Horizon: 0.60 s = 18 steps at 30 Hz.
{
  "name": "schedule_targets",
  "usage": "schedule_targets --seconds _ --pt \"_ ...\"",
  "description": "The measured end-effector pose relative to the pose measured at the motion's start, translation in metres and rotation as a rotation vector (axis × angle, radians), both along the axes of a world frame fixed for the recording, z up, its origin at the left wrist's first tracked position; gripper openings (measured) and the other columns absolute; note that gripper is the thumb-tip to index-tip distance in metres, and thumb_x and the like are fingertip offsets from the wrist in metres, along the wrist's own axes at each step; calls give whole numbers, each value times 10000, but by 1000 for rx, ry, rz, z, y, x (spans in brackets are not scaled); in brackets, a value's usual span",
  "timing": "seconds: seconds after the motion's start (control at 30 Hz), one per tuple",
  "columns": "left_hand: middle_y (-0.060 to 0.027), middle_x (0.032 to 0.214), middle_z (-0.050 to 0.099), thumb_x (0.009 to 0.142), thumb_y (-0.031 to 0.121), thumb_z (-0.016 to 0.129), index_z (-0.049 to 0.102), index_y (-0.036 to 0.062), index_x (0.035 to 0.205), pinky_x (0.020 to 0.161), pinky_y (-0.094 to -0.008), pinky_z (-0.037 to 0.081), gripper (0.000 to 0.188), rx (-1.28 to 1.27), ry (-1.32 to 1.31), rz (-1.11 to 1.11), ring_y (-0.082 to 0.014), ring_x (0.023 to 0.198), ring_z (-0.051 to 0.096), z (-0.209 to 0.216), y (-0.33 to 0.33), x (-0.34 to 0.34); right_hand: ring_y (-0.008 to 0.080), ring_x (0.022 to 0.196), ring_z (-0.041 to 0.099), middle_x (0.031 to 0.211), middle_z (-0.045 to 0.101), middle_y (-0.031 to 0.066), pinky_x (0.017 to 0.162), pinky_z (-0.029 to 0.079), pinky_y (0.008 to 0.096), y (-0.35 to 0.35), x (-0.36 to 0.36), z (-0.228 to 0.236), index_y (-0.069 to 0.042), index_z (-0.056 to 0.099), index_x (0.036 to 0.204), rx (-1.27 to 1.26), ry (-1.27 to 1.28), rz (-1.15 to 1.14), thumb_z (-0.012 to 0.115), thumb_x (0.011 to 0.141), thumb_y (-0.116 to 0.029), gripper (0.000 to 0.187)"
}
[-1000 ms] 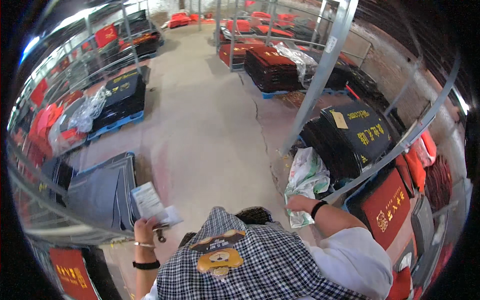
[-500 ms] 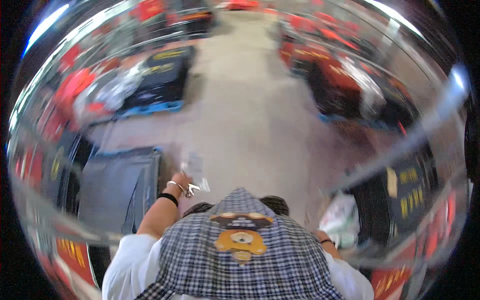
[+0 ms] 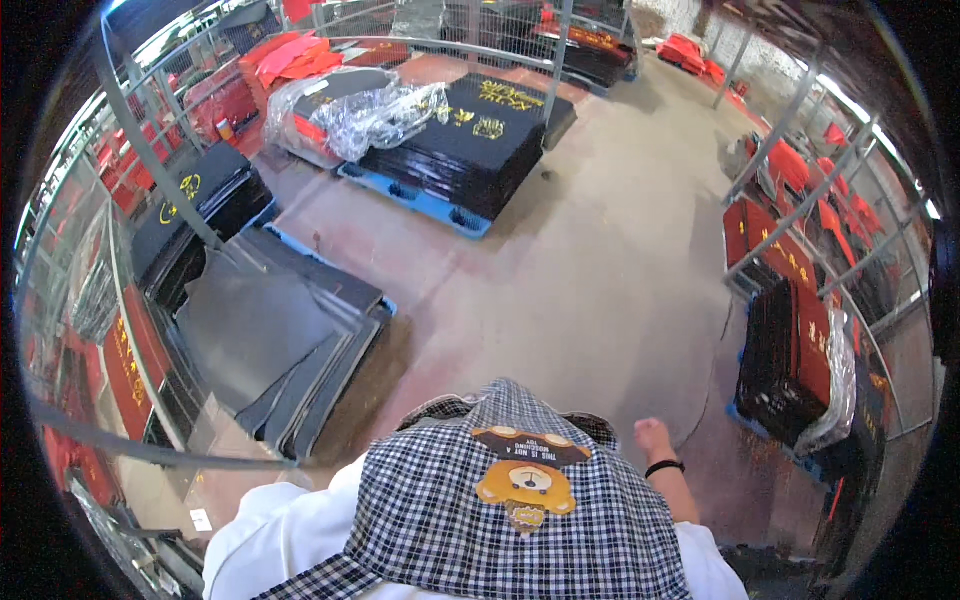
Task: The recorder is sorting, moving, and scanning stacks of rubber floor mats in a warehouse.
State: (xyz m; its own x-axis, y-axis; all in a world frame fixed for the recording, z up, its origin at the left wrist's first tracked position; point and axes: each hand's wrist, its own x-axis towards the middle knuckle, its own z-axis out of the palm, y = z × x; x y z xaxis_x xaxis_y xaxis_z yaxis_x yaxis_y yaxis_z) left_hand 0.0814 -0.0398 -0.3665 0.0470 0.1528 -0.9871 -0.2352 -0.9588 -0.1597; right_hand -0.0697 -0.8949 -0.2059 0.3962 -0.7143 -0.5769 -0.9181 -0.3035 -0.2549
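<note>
The head view looks from the person's own head, the left of two side-by-side fisheye cameras, steeply down and forward. The checked apron (image 3: 525, 470) sits closest beneath the lens, at bottom centre, with the right hand (image 3: 652, 437) just beyond its right edge. The view faces somewhat left of the aisle (image 3: 620, 240), which runs toward the upper right. The stack of grey mats (image 3: 265, 325) lies fairly near at left, the pallet of black mats (image 3: 425, 205) farther ahead. Metal rails (image 3: 150, 150) curve toward the dark round rim.
</note>
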Motion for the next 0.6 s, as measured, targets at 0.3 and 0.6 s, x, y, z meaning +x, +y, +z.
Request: schedule_targets --seconds 0.3,0.6 --pt "-181 954 651 821 279 489 682 80 890 780 -420 500 286 -670 -329 71 -311 906 630 13 -289 214 170 574 514 706 580 67 522 429 304 82 35 113 -55 618 875 407 402 -234 548 867 -227 187" --pt "-209 951 640 849 369 442 676 38 900 813 -438 478 408 -741 -416 -92 -384 890 609 41 -334 235 190 626 549 753 584 92 558 450 323 3 -40 26 -40 566 927 292 213 -471 532 872 -236 206"
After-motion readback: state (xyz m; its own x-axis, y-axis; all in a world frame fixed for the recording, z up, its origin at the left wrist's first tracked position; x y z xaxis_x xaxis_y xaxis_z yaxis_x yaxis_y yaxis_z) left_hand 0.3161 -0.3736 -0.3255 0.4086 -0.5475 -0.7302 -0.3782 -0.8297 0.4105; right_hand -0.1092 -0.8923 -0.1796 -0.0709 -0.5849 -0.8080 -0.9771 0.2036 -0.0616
